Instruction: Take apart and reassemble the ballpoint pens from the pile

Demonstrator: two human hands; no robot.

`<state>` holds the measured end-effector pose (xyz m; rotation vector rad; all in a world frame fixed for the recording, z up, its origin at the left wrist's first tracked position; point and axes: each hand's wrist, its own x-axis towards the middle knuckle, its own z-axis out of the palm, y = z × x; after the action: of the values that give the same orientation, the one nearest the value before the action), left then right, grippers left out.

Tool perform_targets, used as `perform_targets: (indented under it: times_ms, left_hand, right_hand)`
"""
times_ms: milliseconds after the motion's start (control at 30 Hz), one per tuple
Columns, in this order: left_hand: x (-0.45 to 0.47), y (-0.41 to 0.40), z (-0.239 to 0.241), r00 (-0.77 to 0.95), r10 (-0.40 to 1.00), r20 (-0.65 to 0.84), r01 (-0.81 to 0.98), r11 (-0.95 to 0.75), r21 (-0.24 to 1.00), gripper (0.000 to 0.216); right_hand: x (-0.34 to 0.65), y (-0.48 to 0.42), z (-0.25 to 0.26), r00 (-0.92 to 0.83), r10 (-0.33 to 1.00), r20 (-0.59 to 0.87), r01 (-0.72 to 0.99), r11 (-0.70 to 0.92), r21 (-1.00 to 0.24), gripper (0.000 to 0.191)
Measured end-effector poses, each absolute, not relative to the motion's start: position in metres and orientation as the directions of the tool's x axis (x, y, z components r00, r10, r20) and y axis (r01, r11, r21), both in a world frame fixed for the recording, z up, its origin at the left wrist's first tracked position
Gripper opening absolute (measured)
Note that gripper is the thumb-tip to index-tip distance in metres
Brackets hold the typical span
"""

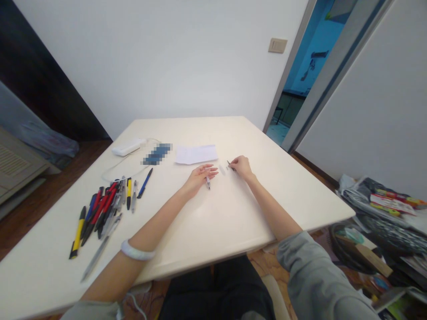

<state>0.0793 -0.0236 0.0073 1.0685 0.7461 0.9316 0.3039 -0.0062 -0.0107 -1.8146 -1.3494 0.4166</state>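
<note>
My left hand rests on the white table with fingers loosely curled round a pen barrel that points toward me. A few centimetres to its right, my right hand pinches a thin dark pen part between thumb and fingertips. A small clear pen piece lies on the table between the two hands. A white bangle sits on my left wrist.
Several pens in red, blue, black and yellow lie in a pile at the left. A blue pen lies apart from them. A white paper, a blurred blue item and a white device with a cable sit farther back. Clutter fills the floor at right.
</note>
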Motion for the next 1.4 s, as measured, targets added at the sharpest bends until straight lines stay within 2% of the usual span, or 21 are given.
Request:
perform_targets:
  times_ms: [133,233,367,467,533,633,733,833,933,1167,1400]
  left_hand:
    - [0.078,-0.022,0.007,0.396,0.917,-0.057,-0.296,0.186,0.937,0.017]
    - [0.077,-0.016,0.005,0.312,0.948,-0.059,-0.336,0.168,0.927,0.017]
    - [0.077,-0.009,0.002,0.222,0.973,-0.064,-0.435,0.157,0.887,0.015]
    - [0.076,-0.007,0.001,0.176,0.981,-0.079,-0.477,0.155,0.865,0.012]
    - [0.075,-0.008,0.001,0.160,0.984,-0.083,-0.489,0.151,0.859,0.009]
    - [0.071,-0.009,0.002,0.128,0.985,-0.113,-0.469,0.160,0.869,0.005]
    - [0.067,-0.010,0.002,0.095,0.984,-0.153,-0.417,0.179,0.891,0.003]
    - [0.067,-0.010,-0.001,0.141,0.975,-0.170,-0.338,0.209,0.918,0.002]
    - [0.070,-0.011,-0.005,0.211,0.958,-0.192,-0.292,0.249,0.923,0.003]
    - [0.075,-0.012,-0.004,0.314,0.899,-0.304,-0.358,0.409,0.840,0.011]
    - [0.073,-0.011,0.000,0.336,0.883,-0.327,-0.387,0.446,0.807,0.026]
  right_hand:
    - [0.295,-0.007,-0.001,0.316,0.895,0.315,0.641,0.043,-0.766,0.011]
    - [0.280,-0.010,0.008,0.176,0.948,0.266,0.469,0.157,-0.869,0.016]
    - [0.254,-0.019,0.012,-0.127,0.987,0.098,0.149,0.117,-0.982,0.027]
    - [0.239,-0.024,0.009,-0.270,0.962,0.028,0.029,0.037,-0.999,0.045]
    - [0.234,-0.025,0.006,-0.312,0.950,0.028,-0.017,0.024,-1.000,0.050]
    - [0.234,-0.024,0.004,-0.277,0.958,0.073,-0.054,0.061,-0.997,0.046]
    - [0.238,-0.021,0.003,-0.151,0.982,0.115,-0.103,0.100,-0.990,0.041]
    - [0.242,-0.017,0.003,-0.027,0.992,0.124,-0.140,0.119,-0.983,0.039]
    - [0.242,-0.014,0.002,0.020,0.989,0.145,-0.143,0.147,-0.979,0.039]
    - [0.243,-0.009,-0.004,0.061,0.972,0.228,-0.058,0.231,-0.971,0.050]
    - [0.247,-0.005,-0.008,0.121,0.963,0.240,-0.085,0.251,-0.964,0.053]
